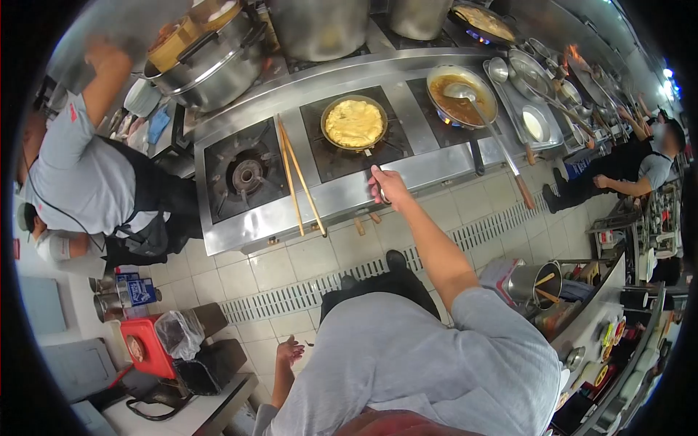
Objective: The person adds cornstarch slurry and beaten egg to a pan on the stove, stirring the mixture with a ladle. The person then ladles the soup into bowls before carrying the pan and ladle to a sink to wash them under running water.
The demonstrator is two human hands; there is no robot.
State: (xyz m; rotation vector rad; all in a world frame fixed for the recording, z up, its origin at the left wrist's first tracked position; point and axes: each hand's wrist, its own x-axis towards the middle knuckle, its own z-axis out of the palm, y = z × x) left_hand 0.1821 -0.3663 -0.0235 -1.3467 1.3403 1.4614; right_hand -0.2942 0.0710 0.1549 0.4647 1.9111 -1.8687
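Observation:
My right hand [390, 187] is closed around the handle of a frying pan [348, 148], which rests on the middle burner. A yellow, egg-like round [354, 122], resembling an omelette, covers most of the pan's base. My left hand [290, 350] hangs low beside my body, away from the stove, its fingers loosely apart and holding nothing I can see. Left of the pan, a pair of long wooden chopsticks [294, 174] lies across the stove edge. To the right, a pan of brown sauce [462, 116] with a ladle [494, 138] in it sits over a blue flame.
A bare burner [247, 171] is at the left. Large steel pots [320, 29] line the back. A tray with a white bowl [536, 123] stands at the right. One co-worker [87, 167] works close on the left, another [647, 156] farther right. A floor drain grate [465, 234] runs behind me.

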